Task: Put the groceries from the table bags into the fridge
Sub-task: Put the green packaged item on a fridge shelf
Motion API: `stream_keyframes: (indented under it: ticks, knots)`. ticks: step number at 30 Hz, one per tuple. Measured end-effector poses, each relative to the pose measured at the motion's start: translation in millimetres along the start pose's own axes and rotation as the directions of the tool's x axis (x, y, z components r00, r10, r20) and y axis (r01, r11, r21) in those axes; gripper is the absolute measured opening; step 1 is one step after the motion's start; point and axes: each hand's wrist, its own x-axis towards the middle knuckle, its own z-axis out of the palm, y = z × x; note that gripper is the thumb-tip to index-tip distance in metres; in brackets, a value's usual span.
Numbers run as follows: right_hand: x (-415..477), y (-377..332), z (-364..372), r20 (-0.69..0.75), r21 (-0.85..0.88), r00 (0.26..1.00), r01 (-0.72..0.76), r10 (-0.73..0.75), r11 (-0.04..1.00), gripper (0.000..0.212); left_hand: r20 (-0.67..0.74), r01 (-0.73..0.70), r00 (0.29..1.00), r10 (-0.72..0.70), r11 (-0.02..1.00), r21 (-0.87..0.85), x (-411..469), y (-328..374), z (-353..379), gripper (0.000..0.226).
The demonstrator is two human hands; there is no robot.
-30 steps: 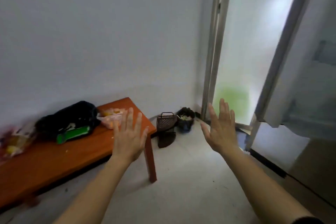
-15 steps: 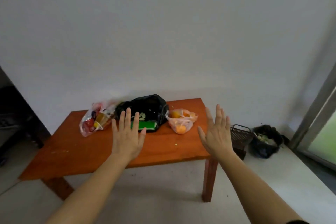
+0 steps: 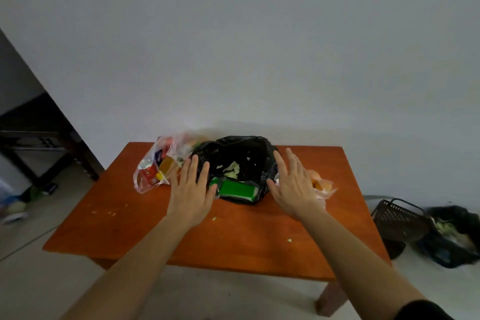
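Observation:
An orange-brown wooden table (image 3: 130,221) stands against the white wall. On it sit three bags: a clear bag with cans and packets (image 3: 158,166) at the left, a black bag (image 3: 239,158) in the middle with a green packet (image 3: 237,189) at its mouth, and a clear bag of orange fruit (image 3: 322,184) at the right. My left hand (image 3: 191,189) hovers with straight fingers by the black bag's left side. My right hand (image 3: 293,187) is held flat by its right side, partly in front of the fruit bag. Both hands hold nothing. No fridge is in view.
A dark slatted basket (image 3: 397,215) and a black bin bag with scraps (image 3: 452,236) sit on the floor to the right of the table. Dark furniture (image 3: 39,143) stands at the left. Small green crumbs lie on the tabletop.
The view swung left from the doorway to face the table, then came closer. Both hands stayed open and now reach either side of the black bag.

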Motion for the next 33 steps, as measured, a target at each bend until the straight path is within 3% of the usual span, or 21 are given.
stream_keyframes:
  ticks: [6, 10, 16, 23, 28, 33]
  knots:
    - [69.5, -18.9, 74.7, 0.178, 0.005, 0.982, 0.062, -0.062, 0.998, 0.075, 0.152, -0.09, 0.984, 0.097, 0.995, -0.051, 69.3, -31.1, 84.8, 0.072]
    - [112.4, -31.6, 126.6, 0.323, -0.02, 0.946, 0.012, -0.005, 1.0, 0.08, 0.266, -0.149, 0.946, 0.187, 0.976, -0.158, 115.0, -51.4, 142.0, 0.067]
    - [144.6, -45.2, 199.1, 0.494, -0.075, 0.868, -0.023, 0.057, 0.997, 0.087, 0.491, -0.232, 0.815, 0.309, 0.949, -0.213, 155.2, -73.9, 212.4, 0.071]
    - [144.0, -30.3, 273.8, 0.601, -0.09, 0.793, -0.051, 0.095, 0.995, 0.098, 0.666, -0.08, 0.706, 0.241, 0.961, -0.263, 161.1, -77.2, 266.8, 0.091]
    - [150.2, -17.2, 293.4, 0.542, -0.102, 0.835, -0.042, 0.09, 0.994, 0.085, 0.671, -0.115, 0.709, 0.215, 0.975, -0.191, 152.5, -74.8, 280.6, 0.086]
    - [161.3, -11.6, 285.4, 0.638, -0.009, 0.766, -0.102, 0.084, 0.995, 0.096, 0.671, -0.057, 0.716, 0.193, 0.974, -0.219, 156.2, -74.5, 275.9, 0.084]
